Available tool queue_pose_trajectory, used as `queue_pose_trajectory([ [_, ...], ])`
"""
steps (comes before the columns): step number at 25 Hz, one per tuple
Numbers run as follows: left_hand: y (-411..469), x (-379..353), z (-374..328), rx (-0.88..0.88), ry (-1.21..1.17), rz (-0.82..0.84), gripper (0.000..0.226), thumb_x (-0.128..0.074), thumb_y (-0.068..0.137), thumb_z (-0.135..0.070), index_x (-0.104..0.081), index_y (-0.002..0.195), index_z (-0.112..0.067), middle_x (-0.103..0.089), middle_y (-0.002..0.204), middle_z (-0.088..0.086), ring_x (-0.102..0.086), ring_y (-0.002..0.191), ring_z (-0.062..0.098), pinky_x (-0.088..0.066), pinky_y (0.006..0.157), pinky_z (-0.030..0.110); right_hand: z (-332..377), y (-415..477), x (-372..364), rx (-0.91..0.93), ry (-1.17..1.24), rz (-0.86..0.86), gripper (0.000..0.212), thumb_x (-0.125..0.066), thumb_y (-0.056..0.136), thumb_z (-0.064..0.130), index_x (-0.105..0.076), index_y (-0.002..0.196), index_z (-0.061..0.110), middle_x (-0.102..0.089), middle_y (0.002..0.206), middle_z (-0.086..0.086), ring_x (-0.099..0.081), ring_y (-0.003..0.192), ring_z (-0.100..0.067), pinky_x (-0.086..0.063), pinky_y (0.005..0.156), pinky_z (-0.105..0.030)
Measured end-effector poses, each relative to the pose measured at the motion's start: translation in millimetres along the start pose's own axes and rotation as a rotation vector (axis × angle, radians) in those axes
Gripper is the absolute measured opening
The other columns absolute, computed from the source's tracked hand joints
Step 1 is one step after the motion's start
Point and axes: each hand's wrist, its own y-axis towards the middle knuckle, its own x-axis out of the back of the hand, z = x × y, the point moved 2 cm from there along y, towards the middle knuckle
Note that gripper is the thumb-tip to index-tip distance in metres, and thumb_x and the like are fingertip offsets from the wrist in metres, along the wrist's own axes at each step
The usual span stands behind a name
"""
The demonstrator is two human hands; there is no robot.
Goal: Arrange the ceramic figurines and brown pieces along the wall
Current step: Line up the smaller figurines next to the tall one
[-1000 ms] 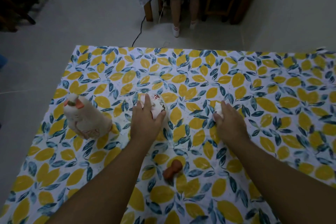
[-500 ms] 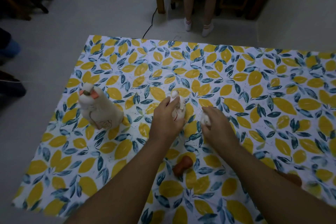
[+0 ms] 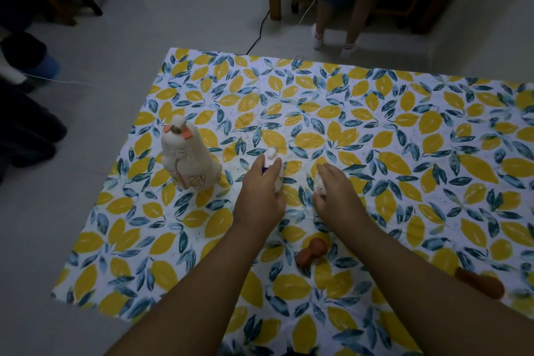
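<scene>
A tall white ceramic figurine (image 3: 187, 160) with orange ear marks stands upright on the lemon-print cloth (image 3: 375, 113) at the left. My left hand (image 3: 261, 196) is closed around a medium white figurine (image 3: 272, 157) that stands to the right of it. My right hand (image 3: 336, 192) grips a small white figurine (image 3: 319, 185) beside that one. A small brown gourd-shaped piece (image 3: 312, 251) lies on the cloth between my forearms. A second brown piece (image 3: 481, 285) lies at the right, partly behind my right arm.
The cloth covers the floor and ends at the left and far edges on pale tile. A person's legs (image 3: 335, 26) in white socks stand beyond the far edge by a wooden table leg (image 3: 276, 4). A black cable (image 3: 257, 37) runs to the cloth. Dark furniture sits far left.
Both hands have shifted left toward the tall figurine, carrying their figurines. The medium one has been stood upright. The second brown piece has come into view at the right.
</scene>
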Motion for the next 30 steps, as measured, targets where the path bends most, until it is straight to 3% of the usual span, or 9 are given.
queue_pose_trajectory([
  [12,0.0,2.0,2.1,-0.039,-0.024,0.032,0.064,-0.062,0.091,-0.009,-0.039,0.151,-0.013,-0.027,0.160,0.018,-0.030,0.144,0.038,-0.045,0.104,0.053,3.7,-12.6,-0.7,-0.069,-0.089,-0.024,0.069,-0.067,0.095,0.018,-0.032,0.155,0.011,-0.029,0.162,-0.011,-0.026,0.148,-0.031,-0.032,0.117,-0.044],
  [17,-19.9,13.4,-13.2,-0.056,0.196,-0.055,0.065,-0.054,0.088,-0.040,-0.041,0.149,-0.022,-0.026,0.162,0.011,-0.021,0.149,0.031,-0.022,0.116,0.060,23.2,-47.5,13.5,-0.006,-0.233,-0.132,0.070,-0.062,0.094,0.046,-0.036,0.154,0.020,-0.038,0.160,-0.002,-0.031,0.148,-0.023,-0.034,0.116,-0.048],
  [20,-50.9,12.0,-32.9,-0.157,0.165,-0.109,0.066,-0.055,0.085,-0.043,-0.045,0.146,-0.021,-0.031,0.161,0.009,-0.022,0.149,0.030,-0.014,0.120,0.058,25.7,-77.8,15.7,0.040,-0.270,-0.189,0.065,-0.058,0.095,0.048,-0.042,0.151,0.020,-0.043,0.157,-0.001,-0.036,0.146,-0.022,-0.032,0.116,-0.048],
  [25,-99.1,-14.4,-61.0,-0.204,0.065,-0.015,0.060,-0.057,0.090,-0.037,-0.049,0.144,-0.014,-0.042,0.154,0.011,-0.033,0.144,0.031,-0.027,0.116,0.053,-7.9,-127.1,18.1,0.043,-0.308,-0.185,0.062,-0.058,0.096,0.046,-0.046,0.150,0.018,-0.048,0.153,-0.005,-0.042,0.141,-0.026,-0.037,0.113,-0.051],
  [30,-119.4,-60.3,-72.5,-0.105,0.139,0.249,0.063,-0.055,0.099,-0.024,-0.028,0.154,-0.012,-0.030,0.159,0.014,-0.026,0.145,0.032,-0.038,0.110,0.045,-75.1,-166.2,28.7,-0.055,-0.409,-0.174,0.057,-0.060,0.095,0.046,-0.052,0.145,0.021,-0.050,0.151,-0.007,-0.045,0.139,-0.027,-0.038,0.111,-0.050],
])
